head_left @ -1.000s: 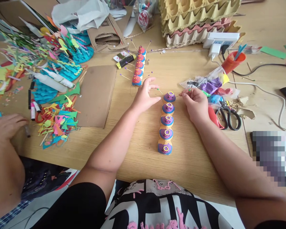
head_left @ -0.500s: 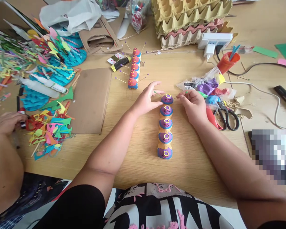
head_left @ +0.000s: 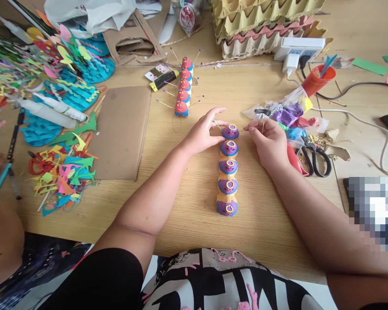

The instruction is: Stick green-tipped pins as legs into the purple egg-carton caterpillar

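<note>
Around the stacked egg trays (head_left: 261, 30)
At their right corner, a power strip (head_left: 302, 44) with 2 plugs (head_left: 291, 64); left, a clear bag (head_left: 188, 19); farther left, a white bag (head_left: 93, 16).

The table is pale wood (head_left: 187, 204), and near its edge lies the purple strip (head_left: 228, 167), five painted bumps in a row. Beyond that strip, to its left, I see the red strip (head_left: 184, 88). Farther left of the purple one lie a cardboard sheet (head_left: 121, 133) and a heap of scraps (head_left: 66, 172). Egg trays (head_left: 268, 28) sit stacked well beyond it. Off to its right are scissors (head_left: 314, 154), with plastic bags (head_left: 289, 115) beside them; past those, still right of it, stands the orange cup (head_left: 317, 82).
</note>
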Motion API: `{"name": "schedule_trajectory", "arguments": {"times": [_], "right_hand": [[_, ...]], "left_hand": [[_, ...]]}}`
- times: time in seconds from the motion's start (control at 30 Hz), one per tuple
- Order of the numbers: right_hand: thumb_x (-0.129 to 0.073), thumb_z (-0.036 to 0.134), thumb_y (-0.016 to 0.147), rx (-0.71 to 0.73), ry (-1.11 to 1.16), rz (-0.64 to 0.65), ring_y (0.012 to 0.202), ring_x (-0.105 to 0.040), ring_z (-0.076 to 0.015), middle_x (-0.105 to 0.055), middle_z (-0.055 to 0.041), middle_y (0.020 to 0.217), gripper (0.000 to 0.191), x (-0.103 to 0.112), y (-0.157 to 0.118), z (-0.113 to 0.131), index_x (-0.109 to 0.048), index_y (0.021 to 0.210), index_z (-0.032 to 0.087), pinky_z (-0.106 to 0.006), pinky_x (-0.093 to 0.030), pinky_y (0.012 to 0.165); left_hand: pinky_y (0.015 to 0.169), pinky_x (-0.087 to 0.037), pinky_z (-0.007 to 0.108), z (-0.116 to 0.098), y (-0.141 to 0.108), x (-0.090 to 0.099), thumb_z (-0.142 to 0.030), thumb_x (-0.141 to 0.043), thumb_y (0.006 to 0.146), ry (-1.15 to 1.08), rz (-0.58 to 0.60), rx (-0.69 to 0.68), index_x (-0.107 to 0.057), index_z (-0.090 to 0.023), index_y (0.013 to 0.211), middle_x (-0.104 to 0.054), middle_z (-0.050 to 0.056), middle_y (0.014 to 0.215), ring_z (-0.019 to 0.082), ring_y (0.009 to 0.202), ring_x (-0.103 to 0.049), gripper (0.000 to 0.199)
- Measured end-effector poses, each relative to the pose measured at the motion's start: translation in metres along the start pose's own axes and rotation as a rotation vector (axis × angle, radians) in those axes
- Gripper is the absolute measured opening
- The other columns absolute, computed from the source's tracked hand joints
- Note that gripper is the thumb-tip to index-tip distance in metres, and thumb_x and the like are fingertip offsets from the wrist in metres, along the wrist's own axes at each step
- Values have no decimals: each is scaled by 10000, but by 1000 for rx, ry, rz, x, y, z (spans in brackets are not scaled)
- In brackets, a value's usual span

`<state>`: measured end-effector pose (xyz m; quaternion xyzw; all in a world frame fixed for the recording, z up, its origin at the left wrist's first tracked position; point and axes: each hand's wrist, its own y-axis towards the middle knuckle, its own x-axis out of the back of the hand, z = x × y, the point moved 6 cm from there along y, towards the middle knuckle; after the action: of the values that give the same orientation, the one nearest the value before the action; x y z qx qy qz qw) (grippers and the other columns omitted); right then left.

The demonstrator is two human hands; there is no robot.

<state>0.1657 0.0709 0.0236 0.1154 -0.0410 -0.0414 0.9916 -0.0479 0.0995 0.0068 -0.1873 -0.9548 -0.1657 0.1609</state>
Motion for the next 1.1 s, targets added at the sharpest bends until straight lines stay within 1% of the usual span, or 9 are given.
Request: {"name": "schedule_trajectory", "arguments": {"times": [0.2,0.3,0.47,0.6,0.73,0.9,1.1], "right_hand": [[-723,195,883,0,17,-6,917,-731,-178,-766,-5,938,76,0,0,0,-687,912,255,-384,-595,959],[-722,187,891,-4,22,-7,922,-734,-179,-765,-6,945,85,1,0,-1,-684,923,255,-384,-596,958],[-731,207,896,-2,17,2,924,-736,-182,-761,-6,940,81,1,0,-2,-676,926,258,-387,-599,957],[-747,231,883,-3,19,6,911,-732,-178,-764,-2,934,88,0,0,-2,-665,902,255,-381,-600,956],[-753,263,887,-9,8,14,934,-738,-184,-771,-9,947,95,0,0,-2,-660,901,253,-379,-601,957],[-728,232,897,-21,-14,13,931,-739,-183,-780,-15,949,48,0,0,-1,-684,910,246,-384,-597,970],[-714,202,903,-22,-16,20,920,-738,-175,-771,-11,946,52,0,0,0,-683,903,243,-386,-595,983]], "left_hand": [[1190,-514,474,4,1,0,-275,-832,837,46,27,1,-384,-344,1594,-421,142,1724,320,1386,-681,881],[1196,-505,475,6,1,0,-280,-819,848,48,49,-16,-376,-349,1584,-426,133,1717,316,1396,-675,862],[1184,-512,456,7,2,-1,-246,-800,845,58,57,-7,-419,-336,1547,-490,121,1668,309,1419,-661,804],[1180,-510,438,4,2,-1,-223,-788,830,74,53,18,-458,-297,1517,-498,131,1663,300,1411,-668,765],[1182,-499,429,-1,1,-1,-203,-777,821,89,61,41,-483,-262,1491,-555,140,1613,297,1418,-662,734],[1179,-496,419,-6,0,-1,-169,-780,810,92,64,43,-506,-251,1469,-641,130,1526,284,1413,-662,718],[1161,-501,412,-4,0,0,-164,-801,797,95,45,47,-538,-236,1448,-643,135,1533,276,1380,-680,705]]}}
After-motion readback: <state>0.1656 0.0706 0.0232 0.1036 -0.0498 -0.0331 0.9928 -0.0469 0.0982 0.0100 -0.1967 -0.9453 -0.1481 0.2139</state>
